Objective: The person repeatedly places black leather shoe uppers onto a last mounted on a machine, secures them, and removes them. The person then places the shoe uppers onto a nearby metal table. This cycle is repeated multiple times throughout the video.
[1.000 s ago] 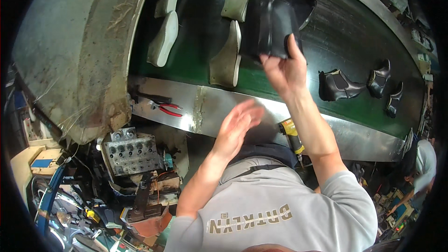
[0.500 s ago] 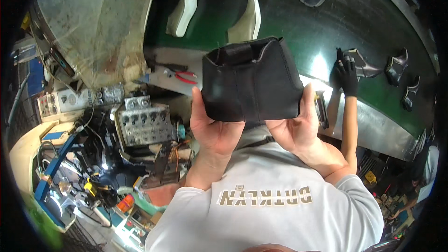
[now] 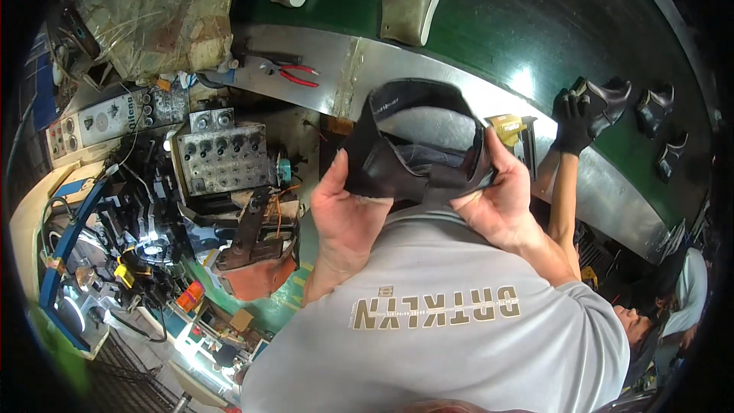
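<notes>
Between my two hands is a black leather boot upper (image 3: 375,172), tilted so that its wide opening faces up and the lining shows. My left hand (image 3: 348,214) grips its lower left side, thumb pointing up along the outside. On the lower right side my right hand (image 3: 497,203) holds it the same way, thumb at the edge of the opening. Through the opening part of the metal ledge shows. The fingers behind and under the leather are mostly hidden.
Olive shoe lasts (image 3: 409,11) stand on the green conveyor belt (image 3: 489,38). Red-handled pliers (image 3: 298,76) lie on the metal ledge (image 3: 245,76). A co-worker's black-gloved hand (image 3: 572,126) touches a black shoe (image 3: 609,103) at right. At left is a knobbed control box (image 3: 225,157).
The upper has tipped from showing its outer face to showing its opening. My view has shifted, so the lasts sit higher in the picture. The co-worker's gloved hand remains at the black shoe.
</notes>
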Available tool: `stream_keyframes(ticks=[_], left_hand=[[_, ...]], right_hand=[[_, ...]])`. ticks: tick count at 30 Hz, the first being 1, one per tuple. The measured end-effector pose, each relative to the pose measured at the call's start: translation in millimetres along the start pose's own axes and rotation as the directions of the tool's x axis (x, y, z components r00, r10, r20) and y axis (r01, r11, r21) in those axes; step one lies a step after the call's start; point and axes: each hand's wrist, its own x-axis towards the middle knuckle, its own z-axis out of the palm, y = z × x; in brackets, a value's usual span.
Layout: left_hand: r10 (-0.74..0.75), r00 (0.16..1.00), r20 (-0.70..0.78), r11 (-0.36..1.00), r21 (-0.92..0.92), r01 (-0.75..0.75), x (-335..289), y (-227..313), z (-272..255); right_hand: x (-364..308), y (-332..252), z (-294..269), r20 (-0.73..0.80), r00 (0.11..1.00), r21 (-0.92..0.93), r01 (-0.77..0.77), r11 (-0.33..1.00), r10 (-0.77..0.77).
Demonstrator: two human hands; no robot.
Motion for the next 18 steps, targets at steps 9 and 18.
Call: stream_keyframes(ticks=[9,18], left_hand=[[0.076,0.990,0.121,0.996,-0.063,-0.069,19.6,-7.5,0.5],[0.024,0.993,-0.113,0.973,-0.223,-0.049,2.3,19.8,-26.5]], right_hand=[[28.0,2.4,8.4,0.277,0.958,-0.027,-0.074,0.997,0.078],[12.1,-1.8,-5.5,-0.056,0.998,-0.013,0.002,1.000,-0.003]])
